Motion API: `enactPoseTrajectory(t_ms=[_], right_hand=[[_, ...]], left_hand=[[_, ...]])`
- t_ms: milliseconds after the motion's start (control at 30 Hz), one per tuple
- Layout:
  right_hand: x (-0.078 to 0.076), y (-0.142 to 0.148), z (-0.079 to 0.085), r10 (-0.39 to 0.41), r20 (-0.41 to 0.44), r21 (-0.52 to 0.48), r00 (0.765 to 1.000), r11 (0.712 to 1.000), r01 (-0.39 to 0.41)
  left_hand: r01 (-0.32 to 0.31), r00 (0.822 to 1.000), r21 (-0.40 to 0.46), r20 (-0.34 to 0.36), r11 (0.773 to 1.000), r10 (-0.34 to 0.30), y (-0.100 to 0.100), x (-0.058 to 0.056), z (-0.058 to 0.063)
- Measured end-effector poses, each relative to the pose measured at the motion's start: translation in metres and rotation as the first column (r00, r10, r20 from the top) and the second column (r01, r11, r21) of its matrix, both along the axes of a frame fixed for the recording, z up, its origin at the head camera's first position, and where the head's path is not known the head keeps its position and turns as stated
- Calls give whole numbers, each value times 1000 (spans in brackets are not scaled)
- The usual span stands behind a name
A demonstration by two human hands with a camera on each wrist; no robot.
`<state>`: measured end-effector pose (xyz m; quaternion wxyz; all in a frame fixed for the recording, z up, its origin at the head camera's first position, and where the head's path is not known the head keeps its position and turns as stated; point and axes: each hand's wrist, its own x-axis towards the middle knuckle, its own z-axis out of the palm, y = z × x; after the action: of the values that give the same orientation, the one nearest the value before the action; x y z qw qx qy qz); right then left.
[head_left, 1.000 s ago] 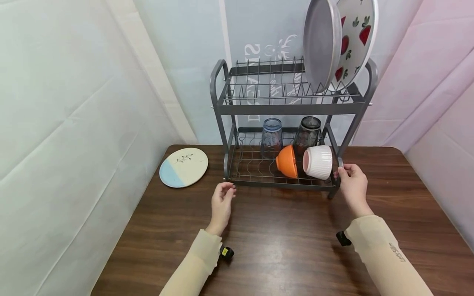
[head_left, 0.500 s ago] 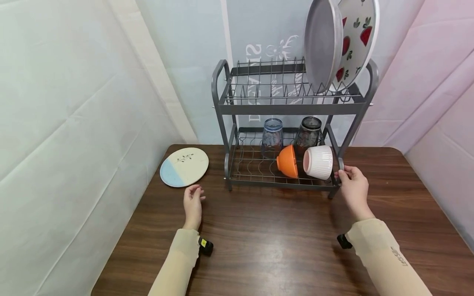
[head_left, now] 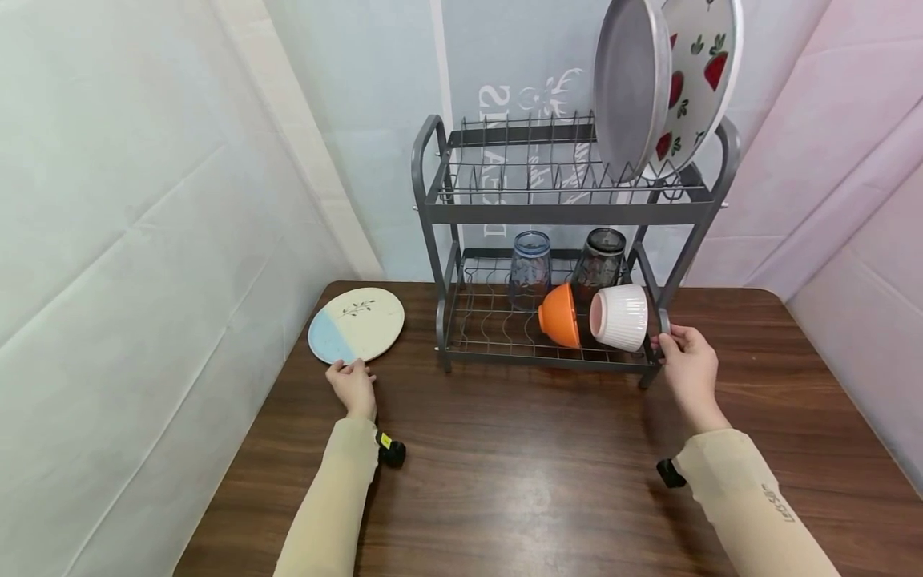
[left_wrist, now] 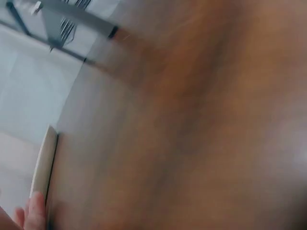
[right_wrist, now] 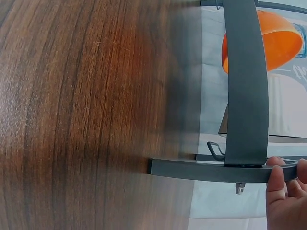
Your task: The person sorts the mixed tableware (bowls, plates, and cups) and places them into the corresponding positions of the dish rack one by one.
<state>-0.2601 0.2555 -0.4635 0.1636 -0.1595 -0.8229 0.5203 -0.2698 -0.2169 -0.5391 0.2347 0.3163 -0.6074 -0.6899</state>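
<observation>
My left hand point(head_left: 353, 389) is at the near edge of a round plate point(head_left: 368, 316), cream with a blue section and a leaf sprig, lying flat on the table. Its fingertips overlap the rim; whether they touch it I cannot tell. In the left wrist view the plate point(left_wrist: 43, 165) appears edge-on beside the fingers. My right hand point(head_left: 690, 369) pinches the front right upright of a grey two-tier dish rack point(head_left: 570, 213). Thumb and fingers lie on either side of that bar in the right wrist view, where the rack point(right_wrist: 247, 86) fills the right part.
On the lower tier are an orange bowl point(head_left: 559, 316), a white ribbed bowl point(head_left: 623, 318), a blue glass point(head_left: 530, 272) and a dark glass point(head_left: 600, 260). A grey plate point(head_left: 630, 96) and a strawberry plate point(head_left: 703, 80) stand upright above. Pale cloth walls point(head_left: 144, 280) border the wooden table point(head_left: 526, 473).
My left hand has moved left, from beside the rack's front left foot to the plate's near edge. The right hand has stayed on the rack's upright.
</observation>
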Motion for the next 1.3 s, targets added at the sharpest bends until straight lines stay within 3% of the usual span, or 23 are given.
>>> enactPoseTrajectory(t_ms=[100, 200, 367, 467, 533, 600, 733, 867, 1033, 1133, 1300], right_hand=[[-1, 0, 0, 12, -2, -6, 1000, 1000, -12], [-1, 1, -1, 13, 2, -6, 1000, 1000, -13], [-2, 0, -2, 13, -6, -14, 1000, 1000, -13], [-2, -1, -2, 20, -9, -22, 1000, 1000, -20], [-2, -1, -1, 16, 1, -22, 1000, 1000, -16], [-2, 0, 0, 11, 23, -23, 1000, 1000, -11], [-2, 2, 4, -9, 51, -7, 999, 1000, 9], [-5, 3, 8, -48, 51, 52, 998, 998, 45], [-14, 2, 21, -97, 18, 135, 995, 986, 94], [-21, 0, 35, -88, -45, 140, 995, 986, 94], [-35, -2, 58, -82, -142, 131, 987, 986, 101]], left_hand=[[-80, 993, -31, 90, 996, 82, -11, -9, 1], [-90, 972, -99, 210, 991, 109, -20, -17, 4], [-22, 921, -160, 381, 987, 82, -36, -28, 11], [12, 899, -134, 435, 991, 48, -46, -32, 14], [23, 892, -108, 451, 994, 28, -52, -32, 16], [21, 899, -72, 438, 997, 12, -56, -33, 17], [53, 894, -54, 447, 997, -23, -61, -33, 17], [98, 871, -68, 488, 993, -52, -65, -34, 16], [98, 852, -82, 522, 992, -41, -67, -34, 16], [101, 855, -71, 517, 992, -50, -68, -34, 15], [137, 882, -25, 458, 990, -111, -72, -30, 10]])
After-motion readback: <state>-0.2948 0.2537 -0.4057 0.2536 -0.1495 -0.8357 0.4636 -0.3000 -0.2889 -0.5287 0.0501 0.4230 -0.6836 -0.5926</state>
